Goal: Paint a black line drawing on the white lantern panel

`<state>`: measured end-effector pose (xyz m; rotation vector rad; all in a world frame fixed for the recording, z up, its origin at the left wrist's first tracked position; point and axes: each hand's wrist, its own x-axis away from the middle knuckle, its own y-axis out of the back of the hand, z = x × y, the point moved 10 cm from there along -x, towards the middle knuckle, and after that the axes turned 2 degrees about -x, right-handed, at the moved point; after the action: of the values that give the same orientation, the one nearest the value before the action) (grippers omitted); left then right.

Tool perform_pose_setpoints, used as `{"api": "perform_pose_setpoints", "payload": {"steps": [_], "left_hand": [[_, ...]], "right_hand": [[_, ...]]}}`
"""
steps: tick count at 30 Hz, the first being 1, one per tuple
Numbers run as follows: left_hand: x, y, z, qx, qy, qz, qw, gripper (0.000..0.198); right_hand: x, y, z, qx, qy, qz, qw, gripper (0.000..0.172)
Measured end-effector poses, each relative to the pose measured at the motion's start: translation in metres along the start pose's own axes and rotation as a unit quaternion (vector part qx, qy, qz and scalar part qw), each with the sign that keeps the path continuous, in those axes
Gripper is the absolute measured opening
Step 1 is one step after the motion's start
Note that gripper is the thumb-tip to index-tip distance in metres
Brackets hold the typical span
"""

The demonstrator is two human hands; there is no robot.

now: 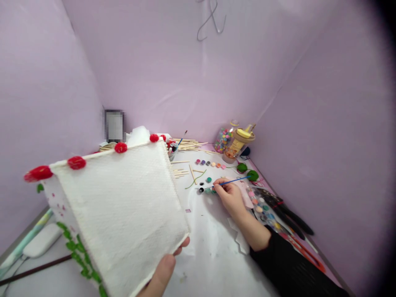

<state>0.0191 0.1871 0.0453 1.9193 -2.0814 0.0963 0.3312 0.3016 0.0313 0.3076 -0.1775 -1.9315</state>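
Note:
My left hand (163, 273) grips the lower right edge of a white box-shaped craft piece (123, 210), thumb on its front face. Red pom-poms (76, 162) line its top edge, and green leaf-like trim (74, 247) runs down its left side, where small pink marks show. A thin blue paintbrush (236, 180) is pinched in the fingers of my right hand (231, 200). Its tip is at or just over a small pot of black paint (201, 190); whether it touches the paint I cannot tell. Green paint pots (209, 180) stand close by.
Wooden sticks (188, 144) lie at the back, near a cup of pens (173, 150). Behind the paint pots stand a jar of colourful balls (222, 140) and a yellow-lidded cup (236, 146). Green yarn balls (252, 175), pliers (286, 212) and orange-handled scissors (306, 251) lie right.

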Motion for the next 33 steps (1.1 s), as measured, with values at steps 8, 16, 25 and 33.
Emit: {"api": "perform_pose_setpoints", "payload": {"steps": [8,16,25,33], "left_hand": [[-0.002,-0.003,0.000,0.002,0.011,0.023,1.000,0.058],[0.000,-0.001,-0.003,0.068,0.031,0.052,0.996,0.051],[0.002,-0.006,-0.008,0.070,-0.022,0.039,0.997,0.051],[0.003,-0.002,-0.013,0.103,-0.076,0.008,0.992,0.055]], "right_hand": [[0.000,0.000,0.001,0.005,-0.006,-0.021,1.000,0.041],[0.000,0.016,0.004,-0.044,-0.004,-0.078,0.996,0.039],[-0.004,0.033,0.030,-0.233,0.004,-0.128,0.964,0.032],[0.002,0.031,0.123,-0.354,0.058,-0.078,0.930,0.030]]}}
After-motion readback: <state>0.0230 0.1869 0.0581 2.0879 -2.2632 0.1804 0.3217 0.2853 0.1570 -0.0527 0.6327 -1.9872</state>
